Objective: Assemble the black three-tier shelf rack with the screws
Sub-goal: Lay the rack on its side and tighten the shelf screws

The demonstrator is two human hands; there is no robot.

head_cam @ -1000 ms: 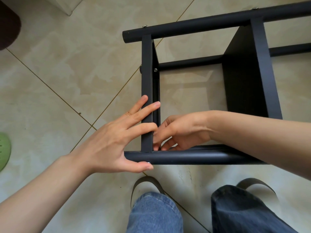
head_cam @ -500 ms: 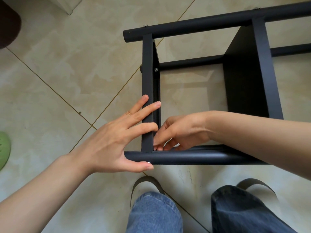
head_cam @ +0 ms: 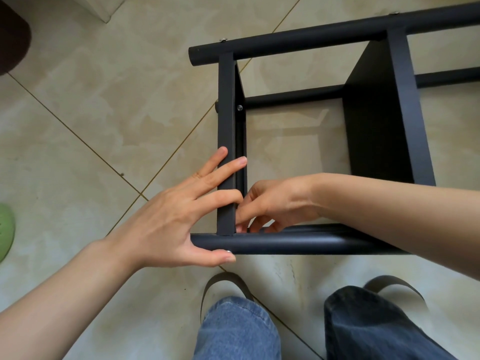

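Observation:
The black shelf rack [head_cam: 306, 45] lies on its side on the tiled floor, its round tubes running left to right. My left hand [head_cam: 171, 219] rests on the end shelf board [head_cam: 226, 105] with straight fingers, its thumb under the near tube [head_cam: 285, 242]. My right hand [head_cam: 270, 203] reaches inside the frame at the corner where that board meets the near tube, fingers curled and pinching something small that I cannot make out. A silver screw [head_cam: 239, 108] sits higher up on the board's inner face. A second shelf board [head_cam: 389, 120] stands to the right.
My two legs in blue jeans [head_cam: 239, 331] and sandals stand just in front of the near tube. A green object [head_cam: 5, 229] lies at the left edge, a dark round object [head_cam: 13, 35] at the top left, and a white furniture corner [head_cam: 104, 9] at the top.
My right hand's fingers have shifted slightly at the inner corner; my left hand and the rack have stayed in place.

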